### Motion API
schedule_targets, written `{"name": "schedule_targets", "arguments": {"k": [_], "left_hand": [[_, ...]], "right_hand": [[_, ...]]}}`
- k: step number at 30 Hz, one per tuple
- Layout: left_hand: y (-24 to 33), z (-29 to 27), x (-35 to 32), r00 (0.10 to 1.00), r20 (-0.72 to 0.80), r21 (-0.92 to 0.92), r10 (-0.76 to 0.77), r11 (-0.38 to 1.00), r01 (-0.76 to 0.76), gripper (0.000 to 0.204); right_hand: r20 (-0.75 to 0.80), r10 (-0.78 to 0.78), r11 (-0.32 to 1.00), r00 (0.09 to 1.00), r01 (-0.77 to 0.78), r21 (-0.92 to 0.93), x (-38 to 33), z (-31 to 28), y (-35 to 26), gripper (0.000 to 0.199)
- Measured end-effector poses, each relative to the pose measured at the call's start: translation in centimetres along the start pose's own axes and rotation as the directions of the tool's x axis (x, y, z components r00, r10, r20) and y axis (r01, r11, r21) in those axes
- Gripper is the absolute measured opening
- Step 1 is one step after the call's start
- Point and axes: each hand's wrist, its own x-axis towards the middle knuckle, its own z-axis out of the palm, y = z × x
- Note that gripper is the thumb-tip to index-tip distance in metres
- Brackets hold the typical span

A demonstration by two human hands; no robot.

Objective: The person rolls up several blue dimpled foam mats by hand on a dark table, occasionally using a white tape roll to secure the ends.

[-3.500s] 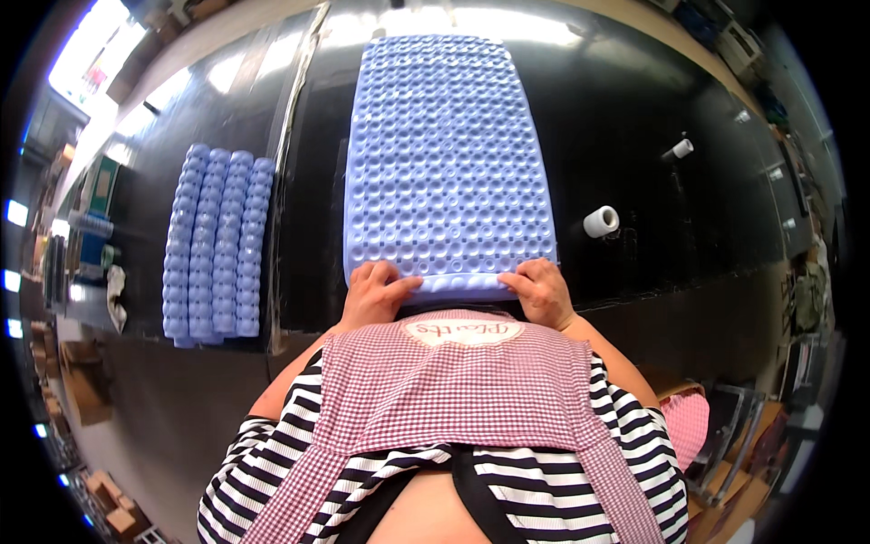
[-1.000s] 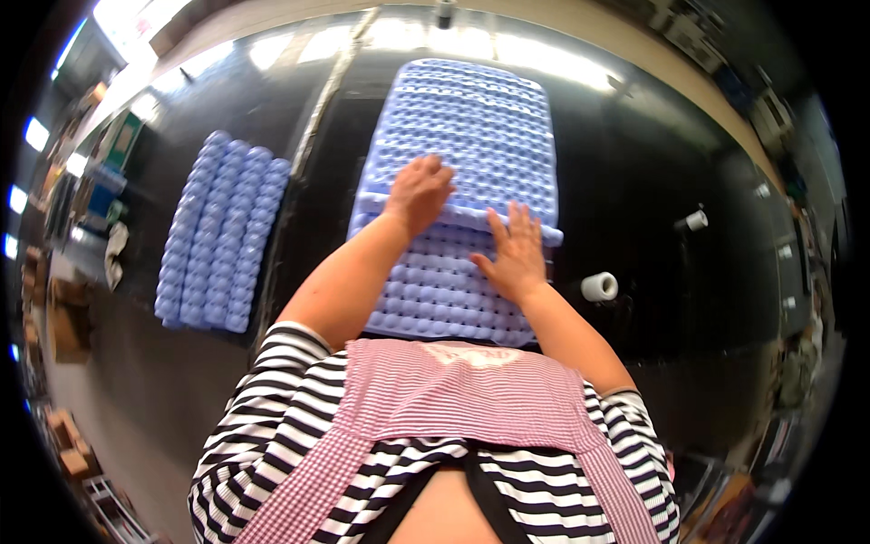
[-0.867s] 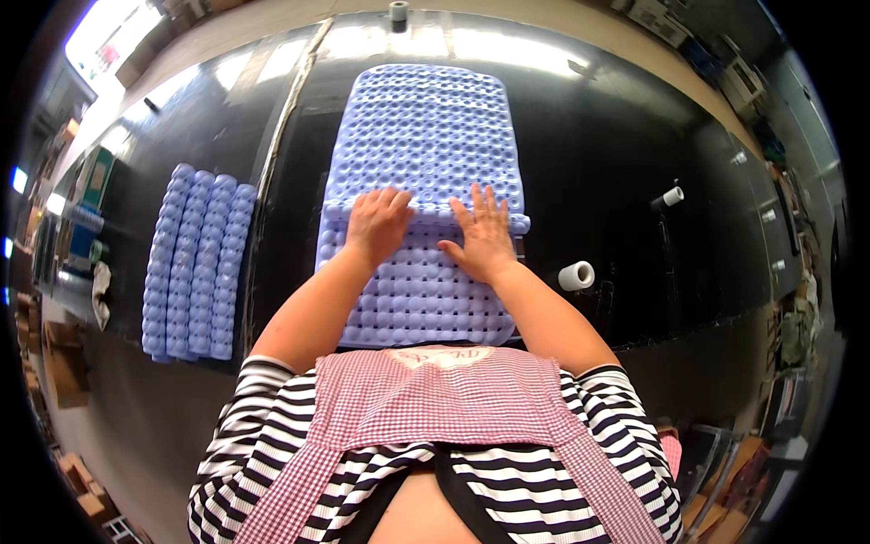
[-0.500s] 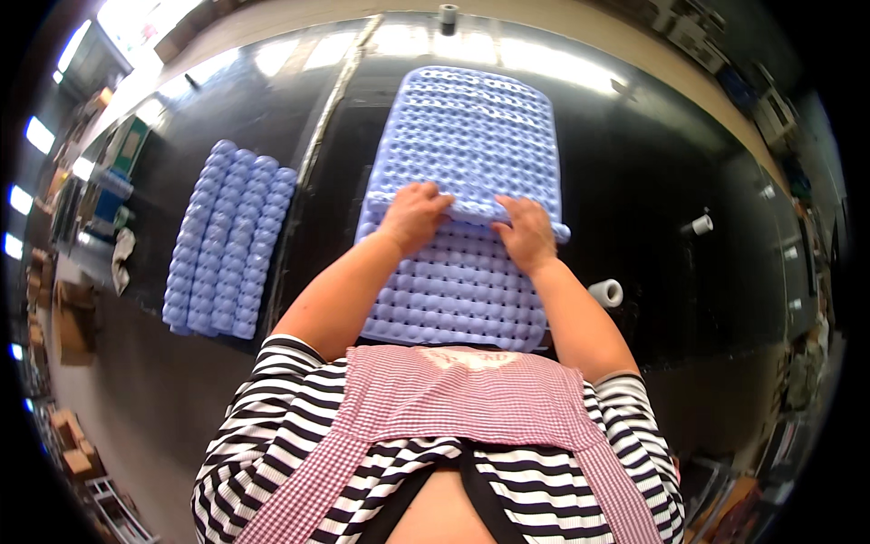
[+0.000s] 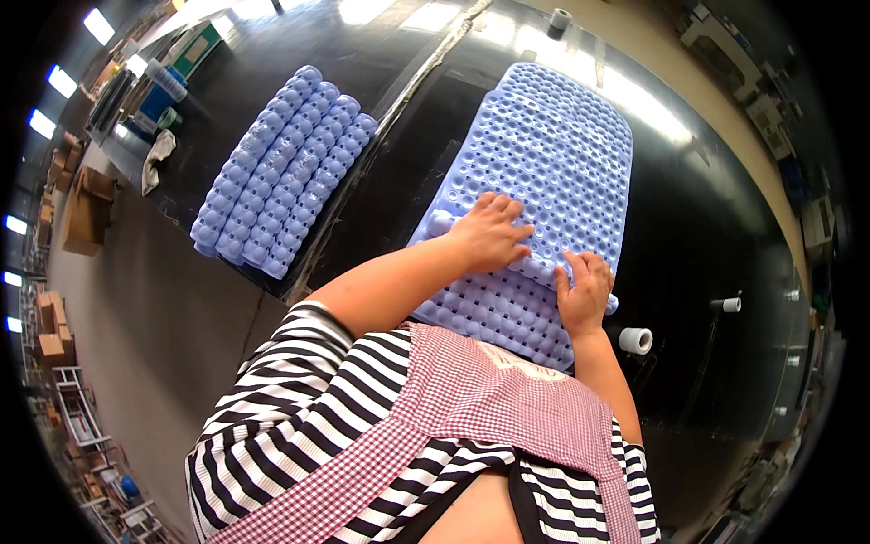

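Note:
A light-blue bubbled bath mat lies on the black table in front of me, its near part doubled over into a thick ridge. Just below the ridge, more of the bumpy blue layer shows, partly behind my apron. My left hand rests across the left and middle of the ridge with its fingers spread. On the ridge's right end lies my right hand, thumb apart from the other fingers. To the left sits a set of blue bubbled mats, rolled or folded into parallel rows.
Two white rolls lie on the table to the right. Another small roll stands at the far edge. A pale cloth hangs at the left corner near boxes and tools. Cardboard boxes stand beyond on the left.
My view has turned, so the table and mats sit tilted and farther right. My fingers were curled at the folded edge; now the left ones spread over it.

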Motion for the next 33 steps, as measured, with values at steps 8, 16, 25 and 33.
{"name": "schedule_targets", "arguments": {"k": [8, 16, 25, 33], "left_hand": [[-2.0, 1.1, 5.8, 0.999, -0.046, 0.004, -0.006, 1.0, 0.007, 0.029], [-0.6, 3.0, 2.4, 0.99, -0.126, 0.076, -0.07, 0.994, 0.08, 0.053], [0.6, 2.7, 2.6, 0.969, 0.1, 0.19, -0.224, 0.961, 0.203, 0.059], [0.5, -0.1, -0.5, 0.993, -0.045, 0.041, -0.113, 0.993, 0.115, 0.039]], "right_hand": [[0.189, -0.02, 0.998, 0.982, 0.031, -0.053, -0.1, 1.3, -3.2, 0.072], [0.211, -0.057, 0.994, 0.976, 0.075, -0.076, 8.4, 5.0, 2.4, 0.063], [0.029, -0.051, 0.996, 0.998, 0.053, -0.071, 6.4, 4.4, 3.7, 0.058], [-0.027, -0.057, 0.997, 0.998, 0.059, 0.057, 2.3, 2.5, 1.1, 0.047]]}}
